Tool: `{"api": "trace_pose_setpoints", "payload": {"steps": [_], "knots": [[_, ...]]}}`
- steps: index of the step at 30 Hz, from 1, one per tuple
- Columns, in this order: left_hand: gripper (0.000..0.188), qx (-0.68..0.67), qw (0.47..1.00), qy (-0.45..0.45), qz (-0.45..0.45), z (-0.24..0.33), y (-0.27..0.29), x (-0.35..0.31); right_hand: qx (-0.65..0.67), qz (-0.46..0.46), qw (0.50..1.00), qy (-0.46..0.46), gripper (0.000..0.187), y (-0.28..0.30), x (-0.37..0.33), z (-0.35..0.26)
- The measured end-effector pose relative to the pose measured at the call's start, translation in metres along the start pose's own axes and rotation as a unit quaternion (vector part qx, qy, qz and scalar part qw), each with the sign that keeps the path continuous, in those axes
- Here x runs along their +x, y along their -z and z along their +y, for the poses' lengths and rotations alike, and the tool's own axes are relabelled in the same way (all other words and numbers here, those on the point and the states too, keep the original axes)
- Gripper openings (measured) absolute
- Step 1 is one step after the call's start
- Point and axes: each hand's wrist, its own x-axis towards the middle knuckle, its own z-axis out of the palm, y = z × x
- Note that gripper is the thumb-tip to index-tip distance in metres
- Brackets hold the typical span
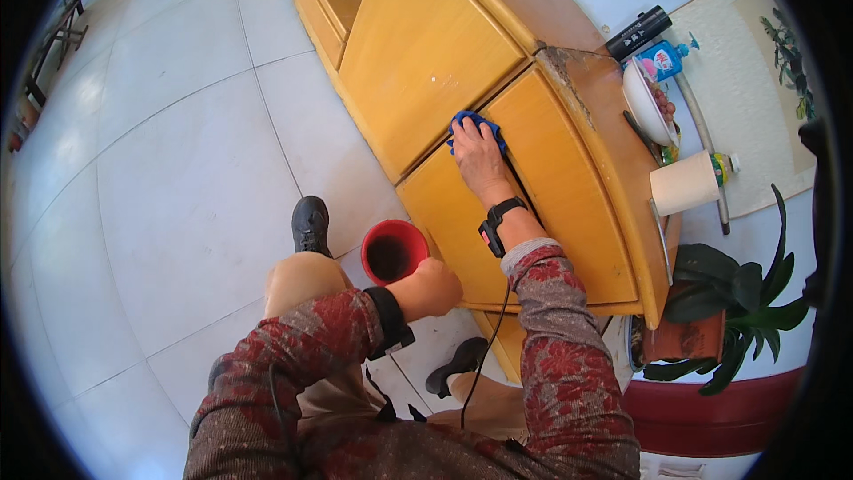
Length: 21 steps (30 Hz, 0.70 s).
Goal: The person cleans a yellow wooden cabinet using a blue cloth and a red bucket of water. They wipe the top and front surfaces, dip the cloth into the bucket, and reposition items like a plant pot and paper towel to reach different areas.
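My left hand [432, 288] is closed at the side of a red plastic cup [419, 238]. The cup is round and wide-mouthed, with a dark inside, held upright before my knees; the fingers' hold on its side is mostly hidden. My right hand [480, 158] presses a bunched blue cloth [464, 117] against the front of a yellow wooden cabinet [431, 58]. The cloth lies by the dark gap between the doors, bunched under my fingers.
On the cabinet top stand a black cylinder [638, 33], a blue pump bottle [659, 60], a white bowl [641, 105] of grapes and a paper roll [684, 184]. A potted plant [684, 335] sits beside the cabinet. Pale tiles [178, 178] cover the floor.
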Motion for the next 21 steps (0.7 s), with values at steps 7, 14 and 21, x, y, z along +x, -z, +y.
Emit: {"api": "trace_pose_setpoints", "payload": {"steps": [7,14,21], "knots": [[0.023,-0.017,0.999,0.031,0.011,-0.012,0.003,-0.012,0.001,-0.025,0.998,0.055,0.025,0.009,-0.069,-0.012],[0.019,-0.006,0.998,-0.002,0.056,-0.006,-0.001,-0.021,0.114,-0.161,0.979,0.052,0.028,0.088,-0.275,-0.037],[0.014,-0.001,0.997,-0.046,0.056,0.0,-0.021,-0.031,0.128,-0.157,0.979,0.023,0.024,0.134,-0.308,-0.013]]}}
